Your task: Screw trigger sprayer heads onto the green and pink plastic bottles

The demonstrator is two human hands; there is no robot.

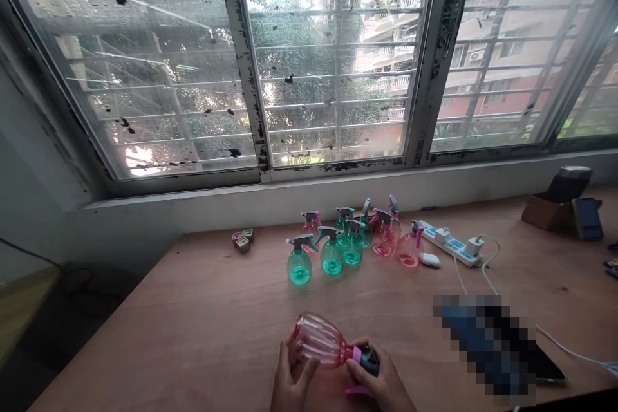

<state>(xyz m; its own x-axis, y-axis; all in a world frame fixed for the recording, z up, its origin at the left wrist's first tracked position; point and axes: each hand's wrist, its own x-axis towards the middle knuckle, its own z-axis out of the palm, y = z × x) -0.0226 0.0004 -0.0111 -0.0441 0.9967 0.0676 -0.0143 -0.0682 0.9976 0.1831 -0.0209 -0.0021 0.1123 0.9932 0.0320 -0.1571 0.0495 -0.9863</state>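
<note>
In my remote view, going from left, the left hand [292,376] is gripping the base end of the red bottle [318,339]; this bottle is lying sideways between both hands, over the bench [203,322], its long axis running rightward from base to neck, where the right hand [379,373] is gripping the dark spray head [370,360]

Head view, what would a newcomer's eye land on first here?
The wide, paint-worn window across the top draws the eye first. Below it, green and pink spray bottles stand clustered on the wooden table. At bottom centre, the left hand holds a tilted pink bottle near its base; the right hand grasps its dark spray head.
</note>
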